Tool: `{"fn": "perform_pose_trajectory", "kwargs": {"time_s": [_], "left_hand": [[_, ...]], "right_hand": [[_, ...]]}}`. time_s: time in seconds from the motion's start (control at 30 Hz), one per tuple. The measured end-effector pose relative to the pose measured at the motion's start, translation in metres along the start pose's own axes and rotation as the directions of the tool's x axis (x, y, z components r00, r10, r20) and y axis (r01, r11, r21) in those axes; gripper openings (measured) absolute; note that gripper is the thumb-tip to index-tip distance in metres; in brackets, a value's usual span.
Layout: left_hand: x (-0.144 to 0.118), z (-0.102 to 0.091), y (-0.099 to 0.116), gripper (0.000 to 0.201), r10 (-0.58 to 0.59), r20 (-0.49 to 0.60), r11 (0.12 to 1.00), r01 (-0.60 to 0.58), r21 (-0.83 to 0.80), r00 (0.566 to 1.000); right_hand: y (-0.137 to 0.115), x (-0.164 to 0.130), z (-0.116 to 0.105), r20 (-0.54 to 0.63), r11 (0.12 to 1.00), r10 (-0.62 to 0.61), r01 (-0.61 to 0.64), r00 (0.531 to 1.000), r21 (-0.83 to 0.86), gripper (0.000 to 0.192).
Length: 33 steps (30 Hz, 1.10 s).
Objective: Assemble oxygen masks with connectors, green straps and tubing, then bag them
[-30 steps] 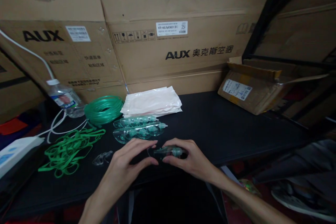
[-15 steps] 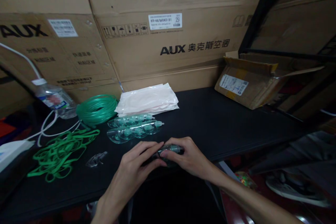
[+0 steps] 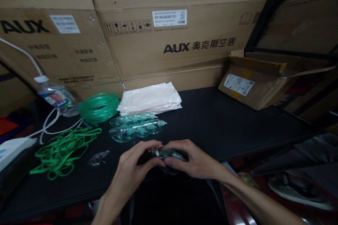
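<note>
Near the table's front edge, my left hand point(image 3: 139, 161) and my right hand point(image 3: 188, 158) close round a clear greenish oxygen mask point(image 3: 170, 154). The left fingers and thumb grip its left side, where a small pale piece shows. My right thumb presses its near side, and the right fingers curl over the top. Part of the mask is hidden by the fingers. Just beyond, two rows of nested clear masks point(image 3: 139, 130) with green connectors lie on the table. To the left are small clear strips point(image 3: 99, 158) and a tangle of green elastic straps point(image 3: 59, 153).
A coil of green tubing point(image 3: 99, 107) sits beside a stack of white packets point(image 3: 150, 99). Behind the white cables stands a plastic bottle point(image 3: 56, 95). An open cardboard box point(image 3: 250, 81) is at the back right of the black table point(image 3: 200, 123). Large cartons point(image 3: 132, 49) wall the back.
Both hands have shifted their grip on the mask. The right thumb has drawn back slightly, and more of the mask shows between the hands. The view has moved slightly.
</note>
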<state>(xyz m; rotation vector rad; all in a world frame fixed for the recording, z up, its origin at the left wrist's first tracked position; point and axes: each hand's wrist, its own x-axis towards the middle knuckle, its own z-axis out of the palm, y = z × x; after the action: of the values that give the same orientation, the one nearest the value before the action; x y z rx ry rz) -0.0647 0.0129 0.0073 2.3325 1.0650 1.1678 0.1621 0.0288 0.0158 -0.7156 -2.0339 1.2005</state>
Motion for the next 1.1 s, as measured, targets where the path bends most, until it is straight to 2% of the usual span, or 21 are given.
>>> {"fn": "perform_pose_trajectory", "kwargs": {"time_s": [0.1, 0.27, 0.7, 0.9, 1.1], "left_hand": [[-0.0009, -0.0003, 0.0002, 0.024, 0.006, 0.014, 1.0, -0.006, -0.004, 1.0], [-0.0001, -0.0017, 0.0037, 0.022, 0.032, 0.013, 0.999, -0.032, -0.018, 0.999], [-0.0008, -0.0055, 0.0027, 0.03, 0.014, -0.009, 0.999, -0.014, -0.041, 1.0], [0.0006, -0.0059, 0.002, 0.028, -0.026, -0.033, 0.998, 0.025, -0.051, 0.999], [0.0007, -0.0041, 0.0039, 0.029, 0.017, -0.007, 0.998, -0.018, -0.052, 1.0]], "right_hand": [[0.0002, 0.0004, -0.0006, -0.005, 0.999, 0.026, -0.026, 1.0, 0.024, 0.029], [0.0036, 0.0002, -0.0013, 0.045, 0.999, -0.005, 0.003, 0.999, 0.053, 0.033], [0.0037, -0.001, -0.0041, 0.031, 0.992, 0.018, -0.022, 0.999, 0.126, 0.043], [0.0044, -0.0012, -0.0041, 0.042, 0.989, -0.023, 0.017, 0.999, 0.148, 0.041], [0.0032, 0.0004, -0.0013, 0.014, 0.995, -0.033, 0.031, 0.999, 0.09, 0.036]]}}
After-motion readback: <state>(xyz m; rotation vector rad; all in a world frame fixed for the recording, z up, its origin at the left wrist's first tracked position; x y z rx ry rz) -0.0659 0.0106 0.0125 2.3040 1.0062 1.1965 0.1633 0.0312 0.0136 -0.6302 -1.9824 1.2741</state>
